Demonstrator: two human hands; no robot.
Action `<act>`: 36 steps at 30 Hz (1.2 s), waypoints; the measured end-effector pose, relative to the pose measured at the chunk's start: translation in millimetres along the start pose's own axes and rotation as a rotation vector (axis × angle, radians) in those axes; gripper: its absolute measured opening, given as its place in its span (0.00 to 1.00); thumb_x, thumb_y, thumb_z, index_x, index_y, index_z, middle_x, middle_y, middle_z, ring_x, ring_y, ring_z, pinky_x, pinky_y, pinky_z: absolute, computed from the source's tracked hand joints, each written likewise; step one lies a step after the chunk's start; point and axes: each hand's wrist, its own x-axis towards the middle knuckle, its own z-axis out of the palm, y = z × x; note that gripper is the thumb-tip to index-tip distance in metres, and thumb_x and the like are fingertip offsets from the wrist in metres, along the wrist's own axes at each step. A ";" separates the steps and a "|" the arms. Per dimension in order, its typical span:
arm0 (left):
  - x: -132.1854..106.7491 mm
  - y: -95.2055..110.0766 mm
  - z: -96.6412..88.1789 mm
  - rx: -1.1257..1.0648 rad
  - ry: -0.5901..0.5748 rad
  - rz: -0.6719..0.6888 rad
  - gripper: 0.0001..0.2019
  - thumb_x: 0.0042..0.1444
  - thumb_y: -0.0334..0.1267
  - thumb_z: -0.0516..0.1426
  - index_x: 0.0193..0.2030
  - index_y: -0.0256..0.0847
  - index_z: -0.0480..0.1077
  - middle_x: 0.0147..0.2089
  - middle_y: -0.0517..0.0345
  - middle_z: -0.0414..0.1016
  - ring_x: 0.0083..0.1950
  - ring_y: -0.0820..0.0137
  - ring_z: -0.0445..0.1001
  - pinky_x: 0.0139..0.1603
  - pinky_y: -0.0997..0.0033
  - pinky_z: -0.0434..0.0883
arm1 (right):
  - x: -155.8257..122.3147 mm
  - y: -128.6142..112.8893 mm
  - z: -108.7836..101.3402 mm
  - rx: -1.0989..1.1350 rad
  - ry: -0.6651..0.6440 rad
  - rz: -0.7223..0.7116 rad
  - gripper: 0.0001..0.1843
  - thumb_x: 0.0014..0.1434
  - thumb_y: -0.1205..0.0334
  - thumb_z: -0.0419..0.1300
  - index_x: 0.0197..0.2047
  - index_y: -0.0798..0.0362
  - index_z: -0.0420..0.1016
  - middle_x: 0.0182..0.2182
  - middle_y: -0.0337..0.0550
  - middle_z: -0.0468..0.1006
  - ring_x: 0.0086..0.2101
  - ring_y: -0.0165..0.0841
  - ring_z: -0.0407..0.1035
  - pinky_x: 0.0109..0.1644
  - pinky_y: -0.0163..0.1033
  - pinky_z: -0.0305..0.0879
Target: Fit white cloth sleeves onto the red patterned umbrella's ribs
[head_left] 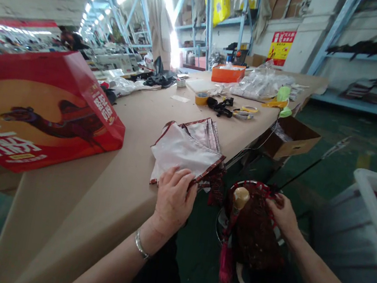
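Left hand (pixel 174 201) pinches white cloth (pixel 181 152) on tan table (pixel 94 203); right hand (pixel 282 214) grips dark umbrella (pixel 254 234), shelving (pixel 227 22) behind.

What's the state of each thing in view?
white fabric, folded, flat at table edge, left hand on it.
dark red bundle, bunched, off the table, held by right hand.
red bag, lying on its side.
cardboard box, open.

Bare table (pixel 142 120) lies open between red bag (pixel 37 109) and folded fabric (pixel 183 150).
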 end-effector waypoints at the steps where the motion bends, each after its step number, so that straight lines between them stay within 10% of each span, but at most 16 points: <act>1: 2.1 0.1 -1.5 -0.009 -0.008 0.015 0.07 0.57 0.32 0.54 0.41 0.41 0.73 0.44 0.51 0.77 0.54 0.56 0.69 0.57 0.52 0.63 | -5.5 -20.3 0.6 -0.006 0.026 -0.092 0.26 0.49 0.52 0.63 0.49 0.54 0.68 0.43 0.52 0.76 0.42 0.40 0.72 0.50 0.49 0.67; 4: 7.4 -1.1 -6.5 -0.018 -0.006 0.039 0.08 0.58 0.30 0.52 0.37 0.41 0.73 0.40 0.53 0.78 0.49 0.60 0.72 0.54 0.57 0.65 | -39.1 -112.0 6.0 -0.017 -0.042 -0.607 0.17 0.60 0.53 0.55 0.50 0.52 0.68 0.46 0.49 0.73 0.45 0.38 0.69 0.53 0.48 0.65; 7: 11.6 -3.1 -12.0 -0.017 0.042 0.041 0.08 0.58 0.30 0.52 0.36 0.41 0.73 0.38 0.53 0.78 0.46 0.63 0.73 0.53 0.59 0.67 | -78.6 -199.1 30.0 -0.272 -0.387 -1.155 0.15 0.60 0.60 0.57 0.51 0.52 0.69 0.48 0.48 0.72 0.50 0.38 0.64 0.56 0.46 0.62; 11: 14.0 -4.4 -25.2 -0.015 0.098 0.054 0.08 0.57 0.29 0.53 0.36 0.41 0.73 0.38 0.54 0.79 0.49 0.62 0.74 0.54 0.59 0.67 | -91.4 -248.7 82.7 -0.695 -0.482 -1.288 0.12 0.60 0.69 0.53 0.47 0.58 0.72 0.47 0.53 0.72 0.49 0.43 0.63 0.54 0.47 0.63; 18: -1.3 -22.7 -47.8 -0.021 0.080 -0.036 0.09 0.55 0.28 0.52 0.37 0.40 0.73 0.40 0.53 0.77 0.46 0.64 0.74 0.51 0.61 0.69 | -73.2 -268.8 88.6 -0.873 -0.340 -1.105 0.14 0.60 0.73 0.47 0.41 0.57 0.73 0.38 0.52 0.76 0.37 0.38 0.70 0.38 0.40 0.65; 21: -11.4 -28.1 -47.2 -0.163 0.000 -0.361 0.06 0.52 0.31 0.54 0.35 0.39 0.72 0.34 0.55 0.74 0.34 0.67 0.73 0.37 0.67 0.71 | -98.4 -260.0 59.1 -0.857 -0.330 -1.081 0.10 0.60 0.69 0.51 0.42 0.54 0.71 0.36 0.49 0.76 0.34 0.38 0.71 0.35 0.39 0.64; 26: -28.9 7.6 -42.3 -1.093 -0.005 -0.965 0.08 0.52 0.42 0.58 0.34 0.40 0.66 0.26 0.62 0.71 0.23 0.74 0.69 0.20 0.77 0.67 | -143.5 -174.0 33.2 -0.825 -0.548 -0.943 0.11 0.57 0.74 0.51 0.36 0.54 0.73 0.32 0.46 0.76 0.33 0.36 0.71 0.36 0.37 0.63; 31: -50.1 49.8 -25.0 -1.504 -0.137 -1.182 0.12 0.47 0.41 0.63 0.33 0.38 0.66 0.27 0.61 0.72 0.26 0.75 0.71 0.24 0.76 0.72 | -155.5 -94.4 33.0 -0.156 -0.783 -0.247 0.11 0.59 0.63 0.52 0.30 0.54 0.74 0.27 0.43 0.77 0.30 0.34 0.71 0.36 0.37 0.64; 36: -63.5 62.9 -7.2 -1.365 -0.621 -1.106 0.12 0.48 0.42 0.63 0.25 0.34 0.68 0.18 0.64 0.65 0.17 0.80 0.60 0.12 0.82 0.59 | -160.3 -94.8 15.5 0.867 -0.678 0.487 0.11 0.54 0.53 0.60 0.32 0.53 0.75 0.29 0.42 0.80 0.31 0.35 0.74 0.39 0.41 0.69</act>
